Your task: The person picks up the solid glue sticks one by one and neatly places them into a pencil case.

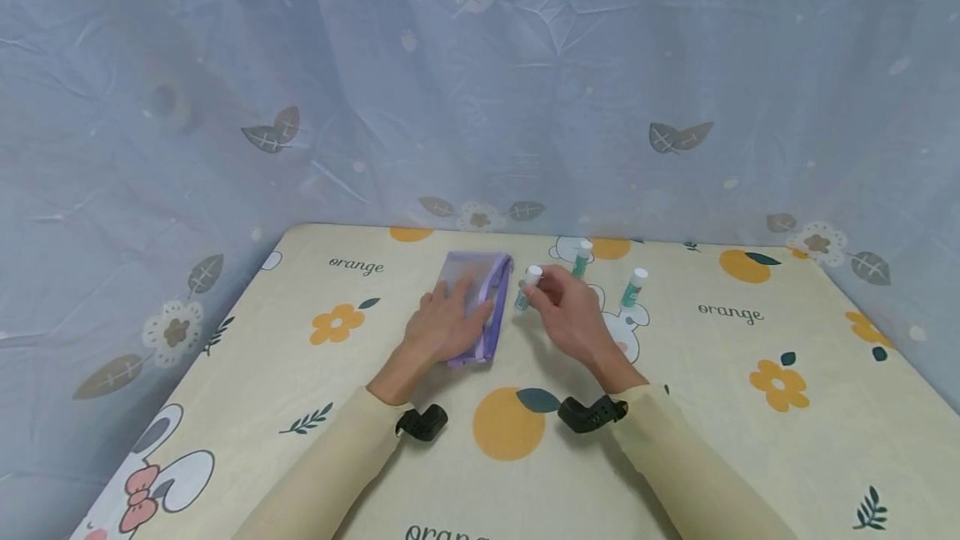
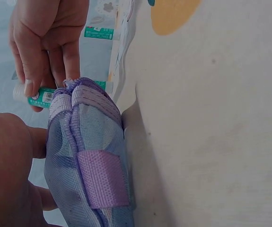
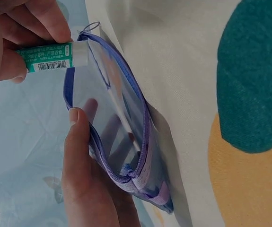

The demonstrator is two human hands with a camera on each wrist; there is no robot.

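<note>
A translucent mesh zipper pouch (image 1: 477, 262) with purple trim lies on the table, its unzipped mouth facing right. My left hand (image 1: 444, 325) rests on the pouch with fingers spread. Its thumb lies along the rim in the right wrist view, and fingers show through the mesh (image 3: 108, 101). Beside the mouth, my right hand (image 1: 572, 313) pinches a green glue stick (image 3: 50, 57) between thumb and fingers. The stick's white end is close to the zipper edge; whether it touches I cannot tell. Two more glue sticks with white caps stand past the right hand, one behind (image 1: 582, 260), one farther right (image 1: 634, 288).
A cream tablecloth (image 1: 360, 457) printed with oranges, flowers and rabbits covers the table. Pale blue patterned cloth (image 1: 480, 107) hangs behind and at the sides. A black wrist strap (image 1: 423, 422) sits on the left wrist, another (image 1: 591, 414) on the right.
</note>
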